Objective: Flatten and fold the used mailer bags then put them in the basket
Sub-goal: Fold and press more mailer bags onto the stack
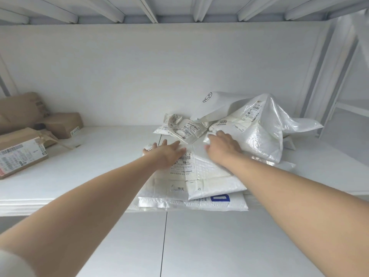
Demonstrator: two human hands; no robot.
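Mailer bags (199, 188) are stacked flat at the front edge of a white surface (89, 166), right of centre; the top mailer (205, 168), a white bubble one bearing a printed label, is pressed down by the left hand (169, 154), whose fingers are laid out straight and flat upon it; the right hand (223, 146) is set just beside, its fingers curled round the near corner of a crumpled bubble mailer (259, 140) that is heaped up behind the stack; two small wrinkled mailers (183, 127) are seen lying further back, and a smooth white poly bag (219, 100) is propped against the wall (119, 76); brown cardboard boxes (20, 152) are kept well apart at the left.
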